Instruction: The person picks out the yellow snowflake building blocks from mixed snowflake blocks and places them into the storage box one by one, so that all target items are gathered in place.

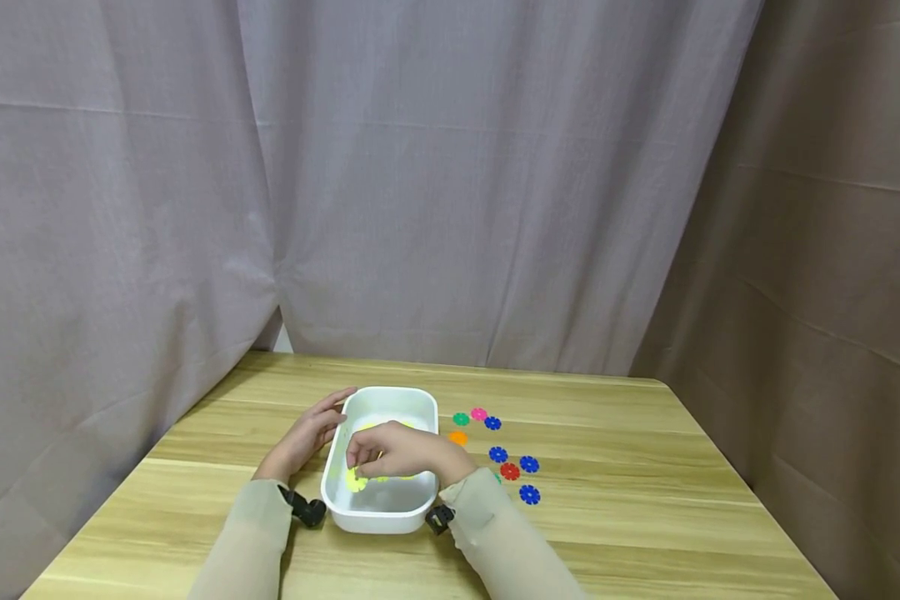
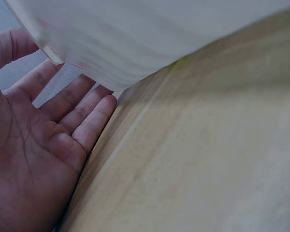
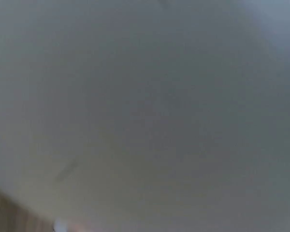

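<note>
A white rectangular bin (image 1: 386, 522) stands on the table, with several yellow notched plastic discs partly hidden inside it. My right hand (image 1: 397, 450) reaches over the bin's right side and pinches a yellow notched disc (image 1: 356, 481) between thumb and fingers. Along the bin's left wall lies my left hand (image 1: 311, 433), its fingers loosely extended and touching the rim. In the left wrist view that hand's palm (image 2: 34, 140) is bare, with the fingertips against the bin's outer wall (image 2: 116, 43). A blurred pale surface (image 3: 150, 106) fills the right wrist view and hides the right fingers.
Loose notched discs lie right of the bin: a pink one (image 1: 479, 413), a green one (image 1: 461, 419), an orange one (image 1: 458, 437), a red one (image 1: 510, 472) and several blue ones (image 1: 529, 495). The wooden table (image 1: 645, 517) backs onto grey curtains (image 1: 450, 208).
</note>
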